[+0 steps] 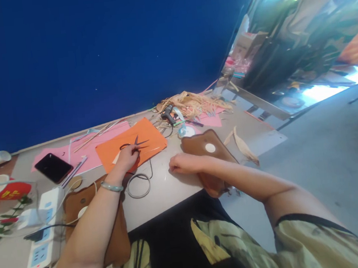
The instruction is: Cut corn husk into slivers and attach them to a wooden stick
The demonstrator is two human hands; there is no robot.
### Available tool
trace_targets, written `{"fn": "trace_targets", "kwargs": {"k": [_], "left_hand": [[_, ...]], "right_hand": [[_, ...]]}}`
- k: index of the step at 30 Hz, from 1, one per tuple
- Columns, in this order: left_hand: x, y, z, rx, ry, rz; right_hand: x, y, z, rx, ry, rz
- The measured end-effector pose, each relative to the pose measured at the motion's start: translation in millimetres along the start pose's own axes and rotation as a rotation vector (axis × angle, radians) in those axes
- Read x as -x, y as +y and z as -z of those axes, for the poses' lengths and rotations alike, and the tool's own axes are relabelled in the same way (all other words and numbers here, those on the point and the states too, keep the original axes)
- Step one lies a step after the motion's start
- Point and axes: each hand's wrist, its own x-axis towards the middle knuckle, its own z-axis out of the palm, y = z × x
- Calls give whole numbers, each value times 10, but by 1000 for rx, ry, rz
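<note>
My left hand (129, 157), with a bracelet at the wrist, lies on a sheet of orange paper (151, 130). Its fingers are closed over the handles of a pair of dark scissors (137, 142), whose blades stand apart and point right. My right hand (180, 163) rests low over the grey tabletop (169, 194), its fingers curled together; whatever they may hold is hidden. Under the right forearm is a brown padded piece with a white disc (210, 147). Another brown padded piece (118, 230) sits beneath my left forearm. Between the hands runs a looped grey cord (140, 193).
A dark glue gun (168, 115) lies by a heap of dry straw-coloured strips (191, 103). Pink paper (85, 154), a black phone (53, 167), a white power strip (45, 233) and a red cup (10, 191) are at left. A blue wall (93, 53) rises behind the table.
</note>
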Motion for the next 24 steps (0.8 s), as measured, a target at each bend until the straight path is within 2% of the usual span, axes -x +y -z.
{"fn": "trace_targets", "kwargs": {"k": [5,9,12,19,24], "left_hand": [[9,25,21,-16,-5,0],[16,51,33,-19,-11,-9],[23,82,42,-30,-3,-16],[40,139,71,-48,-14,0],[46,115,64,-27,1,-19]], "right_hand": [[38,-85,34,200,-10,-54],[208,79,106,135,119,-173],[353,223,134,63,140,-242],[390,253,43,61,96,-192],[331,178,95,143,-2,-138]]}}
